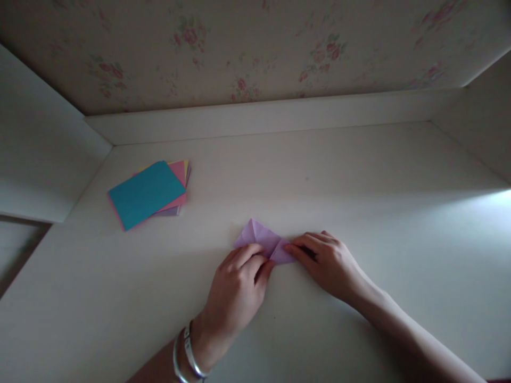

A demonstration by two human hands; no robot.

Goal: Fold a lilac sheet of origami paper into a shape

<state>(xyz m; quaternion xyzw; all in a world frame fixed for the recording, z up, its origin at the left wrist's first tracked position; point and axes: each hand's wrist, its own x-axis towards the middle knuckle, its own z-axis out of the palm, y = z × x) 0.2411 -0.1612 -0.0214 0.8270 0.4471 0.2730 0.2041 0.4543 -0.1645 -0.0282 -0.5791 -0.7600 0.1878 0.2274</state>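
Observation:
A small folded piece of purple paper [255,234] lies on the white desk, showing creases and a pointed top corner. My left hand [241,276] covers its lower left edge, with thumb and fingers pinching the paper near the middle. At the right end, a flap is pinched between the thumb and fingers of my right hand [325,258]. Part of the paper's lower edge is hidden under my left fingers. Two silver bangles [189,351] circle my left wrist.
A stack of coloured paper sheets [147,194], blue on top with pink, yellow and purple beneath, lies at the left on the white desk [359,165]. A raised ledge [259,119] and floral wallpaper [247,53] bound the back. White panels stand at both sides.

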